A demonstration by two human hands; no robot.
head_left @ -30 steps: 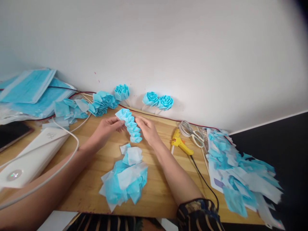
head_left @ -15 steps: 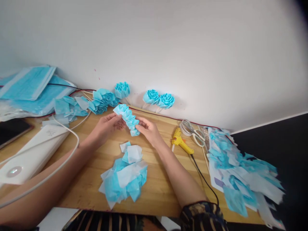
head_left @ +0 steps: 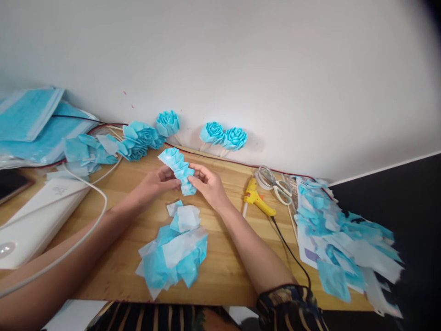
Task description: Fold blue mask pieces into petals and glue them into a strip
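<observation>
A pleated strip of blue fabric petals (head_left: pixel 176 164) is held slantwise above the table, between my two hands. My left hand (head_left: pixel 161 180) grips it from the left and below, its thumb near the strip's lower part and its other fingers partly hidden behind. My right hand (head_left: pixel 206 182) pinches the lower right edge between thumb and fingers. Just below on the table lies a loose pile of blue and white fabric pieces (head_left: pixel 175 253). Finished-looking blue fabric flowers (head_left: pixel 236 139) on sticks lean against the wall behind, with more flowers (head_left: pixel 141 138) bunched at the left.
To the right lie a yellow glue gun (head_left: pixel 258 198), scissors (head_left: pixel 282 191) and a heap of fabric scraps (head_left: pixel 330 234). On the left are packed blue masks (head_left: pixel 31 115), a phone (head_left: pixel 14 184) and a white power strip or box (head_left: pixel 44 220) crossed by a white cable (head_left: pixel 101 216).
My left thumb has slid down from the strip's upper part toward its lower part. The whole view has shifted slightly; the strip stays in both hands.
</observation>
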